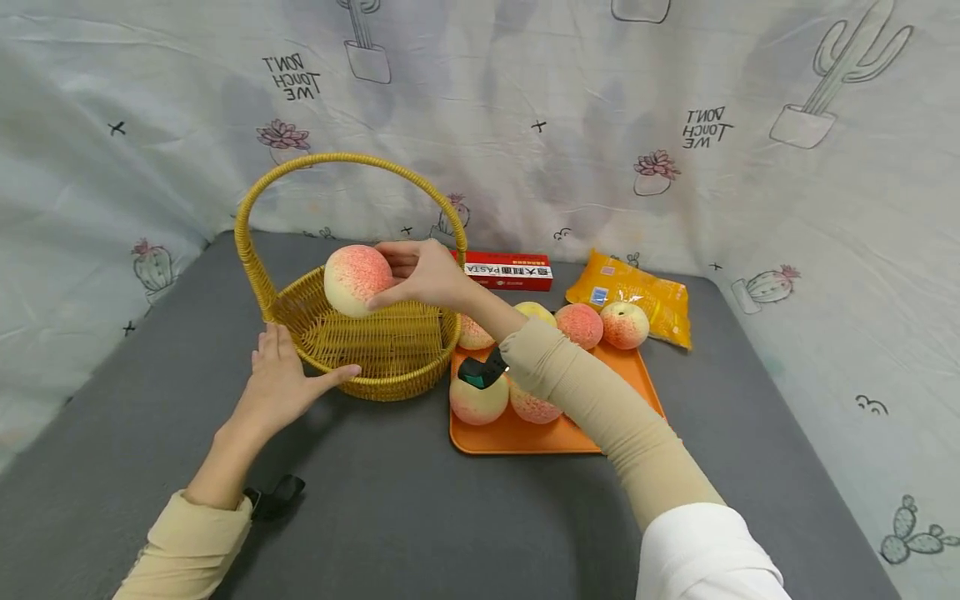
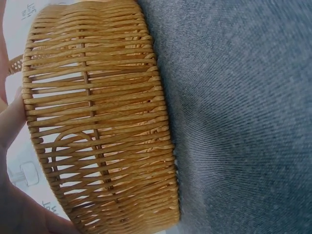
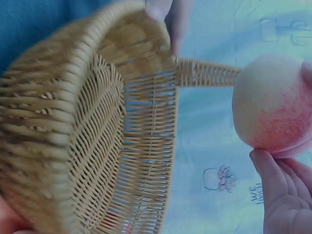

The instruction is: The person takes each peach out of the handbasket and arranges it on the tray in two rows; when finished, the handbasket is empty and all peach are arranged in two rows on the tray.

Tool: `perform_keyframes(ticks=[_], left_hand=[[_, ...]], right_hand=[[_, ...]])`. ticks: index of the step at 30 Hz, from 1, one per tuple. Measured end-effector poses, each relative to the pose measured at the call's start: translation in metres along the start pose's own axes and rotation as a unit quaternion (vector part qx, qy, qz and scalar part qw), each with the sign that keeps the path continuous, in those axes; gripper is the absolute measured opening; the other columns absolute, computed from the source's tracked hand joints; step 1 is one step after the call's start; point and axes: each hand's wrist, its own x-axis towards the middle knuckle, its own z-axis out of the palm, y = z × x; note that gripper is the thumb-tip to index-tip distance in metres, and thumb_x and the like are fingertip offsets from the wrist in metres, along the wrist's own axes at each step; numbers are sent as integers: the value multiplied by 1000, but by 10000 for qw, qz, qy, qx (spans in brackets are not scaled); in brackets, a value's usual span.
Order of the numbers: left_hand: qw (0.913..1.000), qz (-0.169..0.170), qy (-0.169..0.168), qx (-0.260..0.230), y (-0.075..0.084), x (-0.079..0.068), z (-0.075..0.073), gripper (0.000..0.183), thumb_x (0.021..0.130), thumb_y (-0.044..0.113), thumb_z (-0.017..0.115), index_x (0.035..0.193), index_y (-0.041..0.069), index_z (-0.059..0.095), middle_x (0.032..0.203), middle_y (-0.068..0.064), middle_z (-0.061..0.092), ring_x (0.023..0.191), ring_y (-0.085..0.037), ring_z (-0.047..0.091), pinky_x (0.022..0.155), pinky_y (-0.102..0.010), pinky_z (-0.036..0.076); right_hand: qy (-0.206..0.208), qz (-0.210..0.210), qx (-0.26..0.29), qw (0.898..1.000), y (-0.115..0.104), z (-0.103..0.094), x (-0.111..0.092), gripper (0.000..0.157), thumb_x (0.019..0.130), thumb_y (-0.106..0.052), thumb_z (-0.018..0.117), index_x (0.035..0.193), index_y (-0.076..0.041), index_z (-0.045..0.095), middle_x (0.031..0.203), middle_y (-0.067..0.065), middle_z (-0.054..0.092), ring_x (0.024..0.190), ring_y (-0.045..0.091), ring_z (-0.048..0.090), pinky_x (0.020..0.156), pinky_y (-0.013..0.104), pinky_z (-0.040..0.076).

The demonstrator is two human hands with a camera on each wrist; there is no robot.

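Observation:
My right hand point(image 1: 427, 273) holds a pink and cream peach point(image 1: 352, 287) between thumb and fingers, above the opening of a yellow wicker basket point(image 1: 397, 388). In the right wrist view the peach point(image 3: 270, 105) is pinched beside the basket's handle, well apart from the rim. The bottom of the basket shows bare. My left hand point(image 1: 281, 379) rests at the basket's near left rim, thumb stretched along the front and fingers straight by the handle's foot. The left wrist view shows the basket's woven side point(image 2: 102, 112) standing on the grey cloth, with that hand's digits touching the rim.
Right of the basket lies an orange tray point(image 1: 525, 443) bearing several peaches, partly hidden by my right forearm. Behind it are a red pasta box point(image 1: 517, 271) and an orange packet point(image 1: 637, 296). A printed curtain point(image 1: 555, 167) hangs along the table's back edge.

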Motion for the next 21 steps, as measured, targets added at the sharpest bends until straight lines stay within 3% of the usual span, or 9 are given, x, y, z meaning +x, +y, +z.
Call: perform_keyframes(ticks=[7,14,21], left_hand=[[10000,-1,-1,68,-1,0,2,129,84,72,55,142,-16,-19,147,-36,-27,131,-65,-12,103,-73,9],[10000,58,20,-35,-3,-1,4,128,85,71,54,142,-15,-20,148,-35,-28,132,-62,-14,104,-72,5],[10000,70,-14,3,-4,0,4,128,85,73,53,142,-15,-21,147,-35,-30,131,-64,-14,103,-74,6]], right_hand=[[399,395,559,9969,8,-18,-46,70,76,9,77,140,4,49,132,19,59,117,24,61,90,29,52],[886,689,513,9923,27,-47,-93,75,72,11,78,141,4,48,136,20,55,122,28,57,93,31,51],[1425,989,525,9834,42,-84,-145,77,77,9,74,145,6,39,141,25,48,126,36,51,93,32,50]])
